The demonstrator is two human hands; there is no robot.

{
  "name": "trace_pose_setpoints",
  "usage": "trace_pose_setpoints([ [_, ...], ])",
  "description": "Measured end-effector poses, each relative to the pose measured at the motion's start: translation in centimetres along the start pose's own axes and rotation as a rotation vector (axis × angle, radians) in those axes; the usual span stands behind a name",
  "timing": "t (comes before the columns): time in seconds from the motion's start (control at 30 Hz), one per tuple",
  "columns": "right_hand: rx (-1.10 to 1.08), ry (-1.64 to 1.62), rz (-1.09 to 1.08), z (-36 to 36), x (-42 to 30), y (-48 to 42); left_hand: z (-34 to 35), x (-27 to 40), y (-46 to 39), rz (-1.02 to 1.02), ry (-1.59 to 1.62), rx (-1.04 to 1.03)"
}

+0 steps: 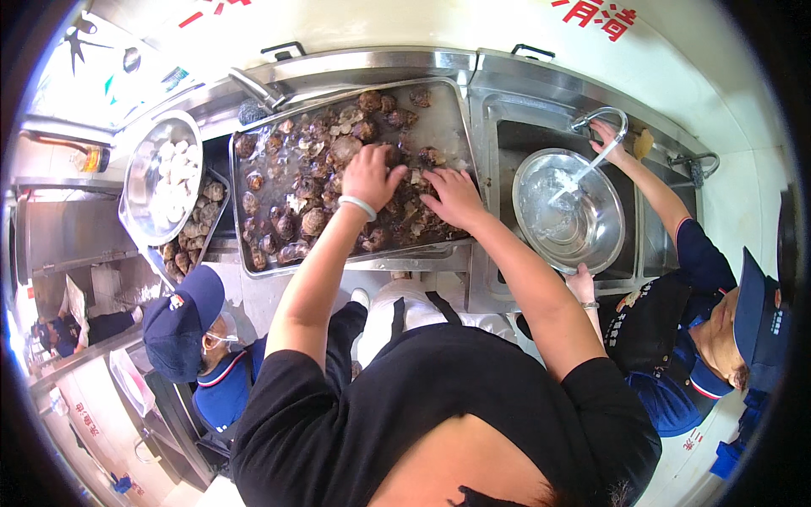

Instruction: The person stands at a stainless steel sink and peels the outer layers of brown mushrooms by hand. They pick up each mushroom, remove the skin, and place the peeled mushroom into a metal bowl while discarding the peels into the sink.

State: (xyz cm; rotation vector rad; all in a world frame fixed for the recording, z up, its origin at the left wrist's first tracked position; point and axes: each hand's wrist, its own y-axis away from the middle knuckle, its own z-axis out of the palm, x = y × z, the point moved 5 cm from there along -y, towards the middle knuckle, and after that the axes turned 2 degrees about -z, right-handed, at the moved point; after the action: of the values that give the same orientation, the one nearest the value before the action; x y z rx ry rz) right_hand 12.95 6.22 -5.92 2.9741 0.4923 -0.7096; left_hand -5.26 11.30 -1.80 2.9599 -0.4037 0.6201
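A large shallow metal tray holds murky water with many brown, rough-skinned root vegetables that look like taro. Loose scraps of peel lie among them. My left hand, with a pale bangle at its wrist, is over the middle of the tray. Its fingers curl down onto the vegetables, and whether they grip one is hidden. To its right, my right hand rests on peel and vegetables, fingers apart, with nothing seen in it.
A metal bowl of peeled white pieces stands left, above a tray of brown roots. At the right, a co-worker holds a steel basin under a running tap in a sink. Another person is at left.
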Motion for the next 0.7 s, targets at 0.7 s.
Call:
trace_pose_setpoints([
  [0.7,0.338,-0.446,0.096,-4.6,0.1,-3.8,1.9,0.8,-0.1,-0.434,1.422,-0.021],
])
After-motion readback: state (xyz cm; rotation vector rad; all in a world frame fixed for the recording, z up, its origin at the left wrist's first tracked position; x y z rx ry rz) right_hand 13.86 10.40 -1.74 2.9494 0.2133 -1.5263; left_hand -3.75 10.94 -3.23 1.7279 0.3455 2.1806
